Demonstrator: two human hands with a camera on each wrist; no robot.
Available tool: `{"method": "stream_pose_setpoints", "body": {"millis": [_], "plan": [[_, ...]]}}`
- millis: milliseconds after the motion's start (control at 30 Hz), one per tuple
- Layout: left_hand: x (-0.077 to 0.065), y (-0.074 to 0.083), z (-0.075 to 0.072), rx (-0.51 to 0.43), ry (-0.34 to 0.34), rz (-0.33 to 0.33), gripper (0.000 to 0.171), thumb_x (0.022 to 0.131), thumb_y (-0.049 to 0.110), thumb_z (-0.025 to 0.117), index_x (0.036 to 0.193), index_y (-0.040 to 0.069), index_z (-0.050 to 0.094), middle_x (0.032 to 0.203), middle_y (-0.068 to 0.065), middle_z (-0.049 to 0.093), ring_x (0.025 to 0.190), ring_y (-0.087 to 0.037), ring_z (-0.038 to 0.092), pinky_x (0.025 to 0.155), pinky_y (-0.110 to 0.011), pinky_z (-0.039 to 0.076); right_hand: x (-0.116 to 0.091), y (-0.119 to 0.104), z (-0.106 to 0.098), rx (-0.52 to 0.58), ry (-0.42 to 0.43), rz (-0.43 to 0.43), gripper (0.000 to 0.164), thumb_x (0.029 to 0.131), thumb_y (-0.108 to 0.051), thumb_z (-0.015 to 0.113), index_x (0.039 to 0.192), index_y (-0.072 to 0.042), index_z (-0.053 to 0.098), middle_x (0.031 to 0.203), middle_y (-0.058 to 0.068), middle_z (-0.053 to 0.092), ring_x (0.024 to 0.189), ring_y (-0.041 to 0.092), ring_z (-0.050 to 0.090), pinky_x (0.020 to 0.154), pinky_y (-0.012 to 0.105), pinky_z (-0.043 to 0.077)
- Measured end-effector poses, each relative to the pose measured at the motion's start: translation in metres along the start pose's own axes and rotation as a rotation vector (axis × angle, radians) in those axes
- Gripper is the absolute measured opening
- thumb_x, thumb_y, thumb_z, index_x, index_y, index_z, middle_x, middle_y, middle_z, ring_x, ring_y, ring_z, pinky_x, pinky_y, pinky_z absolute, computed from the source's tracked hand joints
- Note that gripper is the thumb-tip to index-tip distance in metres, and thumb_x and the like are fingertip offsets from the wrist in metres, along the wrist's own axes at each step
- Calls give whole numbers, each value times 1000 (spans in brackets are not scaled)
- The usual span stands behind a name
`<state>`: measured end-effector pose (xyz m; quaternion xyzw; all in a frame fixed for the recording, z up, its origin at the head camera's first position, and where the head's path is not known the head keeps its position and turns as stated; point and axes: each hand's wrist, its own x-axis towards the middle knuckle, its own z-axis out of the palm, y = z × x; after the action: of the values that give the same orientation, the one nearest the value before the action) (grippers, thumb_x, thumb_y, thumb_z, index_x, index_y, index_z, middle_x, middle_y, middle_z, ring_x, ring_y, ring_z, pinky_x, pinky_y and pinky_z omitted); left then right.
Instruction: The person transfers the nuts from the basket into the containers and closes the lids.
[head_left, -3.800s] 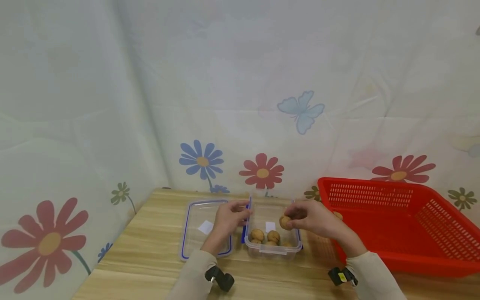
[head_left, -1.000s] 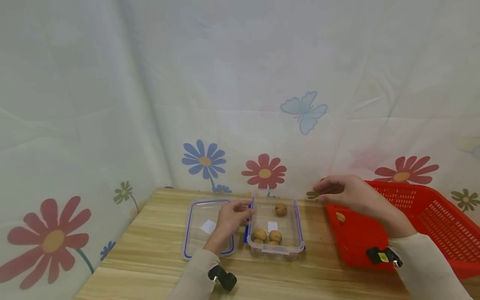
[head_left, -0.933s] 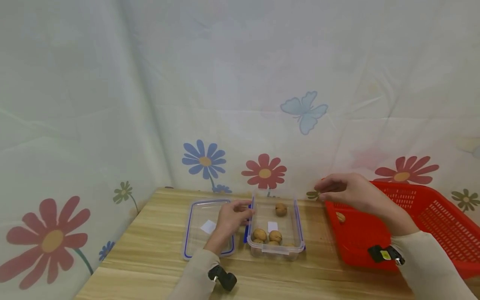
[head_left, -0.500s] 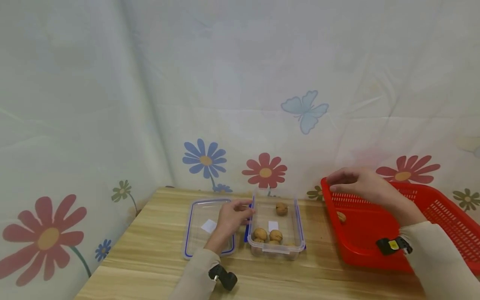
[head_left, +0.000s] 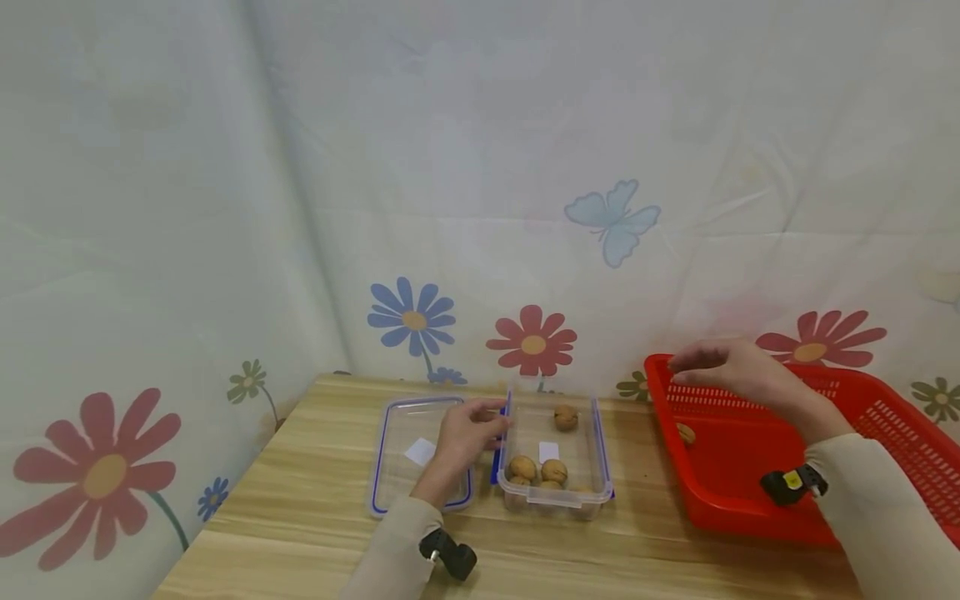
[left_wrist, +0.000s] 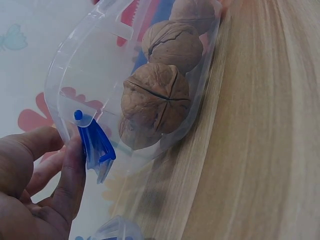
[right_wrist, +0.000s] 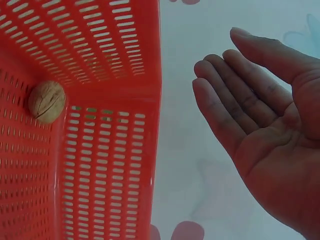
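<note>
A clear plastic food box (head_left: pixel 566 497) with blue side clips stands without its lid on the table. My left hand (head_left: pixel 462 435) pinches its left rim, and in the left wrist view the fingers (left_wrist: pixel 73 162) lie beside a blue clip (left_wrist: pixel 96 144). Several walnuts (left_wrist: pixel 156 95) sit at the near end of the box, and one walnut (head_left: pixel 566 417) lies toward its far end. My right hand (head_left: pixel 731 367) hovers empty over the left back of the red basket (head_left: pixel 738 505), fingers extended. One walnut (right_wrist: pixel 47 102) lies in a corner of that basket.
Left of the box, the clear lid (head_left: pixel 397 483) with a blue seal lies flat, partly behind the left hand. A white paper piece (head_left: pixel 420 452) shows on the lid. A flowered cloth (head_left: pixel 450 167) hangs behind the wooden table (head_left: pixel 300 500).
Earlier, my right hand held a walnut over the box; that walnut now lies in the box's far part. The right hand has moved right over the basket. My left hand stays at the rim.
</note>
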<state>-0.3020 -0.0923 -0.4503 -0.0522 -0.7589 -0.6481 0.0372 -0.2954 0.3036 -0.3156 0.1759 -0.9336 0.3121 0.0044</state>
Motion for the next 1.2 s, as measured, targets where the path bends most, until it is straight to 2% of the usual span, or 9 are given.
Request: {"method": "stream_pose_setpoints", "body": {"millis": [167, 567, 800, 967, 1200], "plan": [[-1, 1, 0, 8, 7, -6, 34, 95, 6, 80, 128, 0, 74, 104, -13, 74, 91, -24, 75, 75, -34, 67, 0, 6, -1, 13, -17, 22, 56, 96, -32, 81, 140, -1, 66, 134, 19, 70, 116, 37, 66, 99, 58, 59], [-4, 7, 1, 12, 20, -17, 34, 95, 8, 80, 127, 0, 75, 103, -12, 74, 87, -23, 75, 75, -34, 67, 5, 31, 2, 54, -61, 68, 52, 96, -23, 81, 139, 1, 66, 136, 23, 67, 116, 35, 62, 97, 56, 60], [-5, 8, 0, 8, 11, -16, 35, 94, 8, 81, 128, 0, 74, 104, -13, 74, 89, -24, 75, 75, -35, 67, 8, 45, 5, 50, -106, 115, 51, 97, -22, 80, 139, 2, 66, 136, 24, 67, 118, 37, 62, 100, 61, 58], [-6, 9, 0, 16, 9, -20, 35, 95, 9, 81, 128, 1, 75, 104, -12, 74, 90, -24, 75, 75, -35, 67, 7, 52, 7, 67, -150, 137, 54, 94, -20, 82, 141, 1, 66, 136, 23, 67, 116, 35, 61, 97, 57, 60], [-6, 11, 1, 23, 16, -21, 35, 94, 9, 82, 127, 1, 75, 103, -12, 74, 89, -23, 75, 74, -35, 67, 11, 56, 11, 64, -185, 124, 51, 91, -16, 84, 136, 1, 69, 131, 19, 70, 112, 31, 62, 97, 54, 61]]}}
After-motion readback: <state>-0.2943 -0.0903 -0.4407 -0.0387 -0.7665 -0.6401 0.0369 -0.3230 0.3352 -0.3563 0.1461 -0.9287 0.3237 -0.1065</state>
